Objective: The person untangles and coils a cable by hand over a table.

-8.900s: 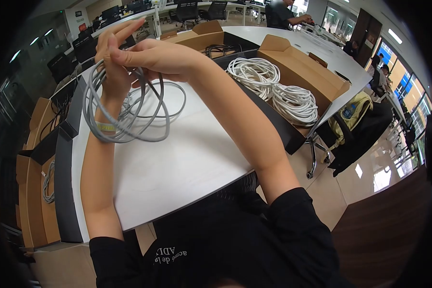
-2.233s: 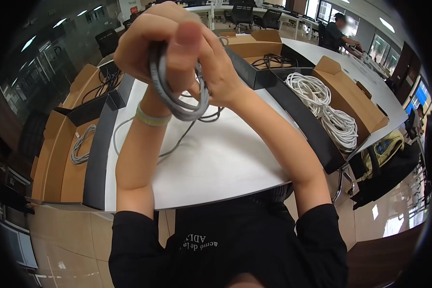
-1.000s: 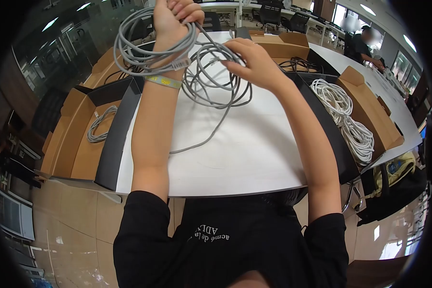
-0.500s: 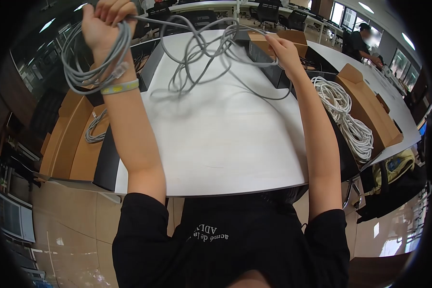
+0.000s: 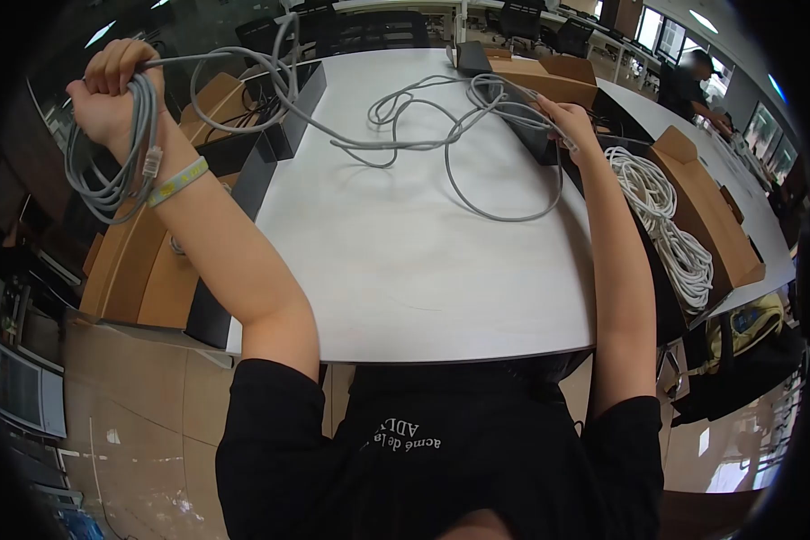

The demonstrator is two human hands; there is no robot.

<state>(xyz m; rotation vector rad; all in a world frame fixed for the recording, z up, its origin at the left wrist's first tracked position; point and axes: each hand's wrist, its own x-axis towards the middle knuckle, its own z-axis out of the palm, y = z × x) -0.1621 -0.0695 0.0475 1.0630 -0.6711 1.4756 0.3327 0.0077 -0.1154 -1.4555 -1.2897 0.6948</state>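
With the left hand (image 5: 117, 94) gripping the cable (image 5: 405, 144) upper left and right hand (image 5: 562, 124) holding it upper right, best pull slowly, avoiding knots.

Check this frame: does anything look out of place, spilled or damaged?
The grey cable looks untidy: between the left hand and right hand it sprawls in loose, crossing loops, unlike the neater coil at the left hand. No spill or damage is visible.

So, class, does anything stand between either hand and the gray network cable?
Nothing visible does: the left hand is closed on the gray network cable, and the right hand is at its loose loops, exact grip unclear.
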